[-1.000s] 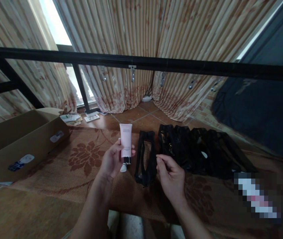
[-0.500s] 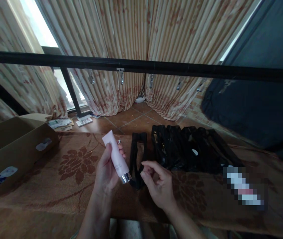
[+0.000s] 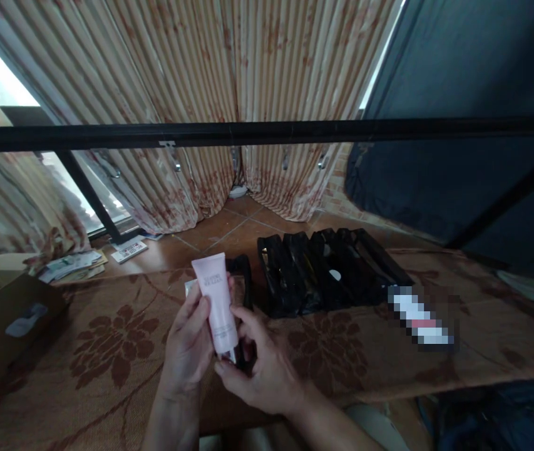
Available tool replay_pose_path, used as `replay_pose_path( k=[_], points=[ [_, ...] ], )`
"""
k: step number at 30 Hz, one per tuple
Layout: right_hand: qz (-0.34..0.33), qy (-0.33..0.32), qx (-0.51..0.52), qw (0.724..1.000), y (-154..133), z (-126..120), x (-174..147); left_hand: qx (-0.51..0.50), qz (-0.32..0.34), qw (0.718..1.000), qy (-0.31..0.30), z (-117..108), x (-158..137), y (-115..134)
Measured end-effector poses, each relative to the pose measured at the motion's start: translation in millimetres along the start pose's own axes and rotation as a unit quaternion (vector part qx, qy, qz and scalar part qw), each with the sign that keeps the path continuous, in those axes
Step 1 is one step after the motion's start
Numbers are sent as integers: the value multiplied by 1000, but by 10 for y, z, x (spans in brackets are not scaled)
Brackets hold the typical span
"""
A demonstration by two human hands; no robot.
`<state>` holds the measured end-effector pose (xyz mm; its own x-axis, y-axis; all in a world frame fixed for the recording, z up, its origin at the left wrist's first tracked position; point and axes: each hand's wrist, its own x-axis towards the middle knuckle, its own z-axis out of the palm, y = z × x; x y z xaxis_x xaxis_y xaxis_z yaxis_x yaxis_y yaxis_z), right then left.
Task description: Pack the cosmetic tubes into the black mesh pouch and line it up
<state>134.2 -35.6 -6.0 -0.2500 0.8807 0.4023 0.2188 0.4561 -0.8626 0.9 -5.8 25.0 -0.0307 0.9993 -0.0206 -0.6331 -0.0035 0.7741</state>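
A pale pink squeeze tube (image 3: 220,300) with a shiny silver cap (image 3: 228,356) is held in front of me, its flat crimped end up and its printed face toward me. My left hand (image 3: 189,338) grips it from the left, thumb along the side. From the right, my right hand (image 3: 267,369) closes round the lower part, with the thumb by the cap and the index finger on the tube's side. Just behind the tube lies a black pouch-like piece (image 3: 246,275), partly hidden. A small pale patch shows behind my left fingers; I cannot tell what it is.
Several black pouches (image 3: 327,269) lie in a row on the brown floral cloth (image 3: 111,344). A cardboard box (image 3: 8,332) stands at the left. Papers (image 3: 72,264) are on the floor beyond. A black rail (image 3: 267,133) crosses in front of the curtains (image 3: 177,69).
My right hand has moved from beside the tube onto its cap end. The tube stands more upright, its printed face turned toward me. My view has swung right.
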Motion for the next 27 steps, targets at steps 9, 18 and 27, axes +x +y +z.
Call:
replay_pose_path(
  k=[9, 18, 27],
  points=[
    [92, 88, 171, 977, 32, -80, 68, 118, 35, 989, -87, 26, -26, -99],
    [225, 78, 525, 817, 106, -285, 290, 114, 111, 984, 82, -209, 100, -62],
    [182, -18, 558, 809, 100, -300, 262, 199, 106, 966, 128, -224, 146, -148]
  ],
)
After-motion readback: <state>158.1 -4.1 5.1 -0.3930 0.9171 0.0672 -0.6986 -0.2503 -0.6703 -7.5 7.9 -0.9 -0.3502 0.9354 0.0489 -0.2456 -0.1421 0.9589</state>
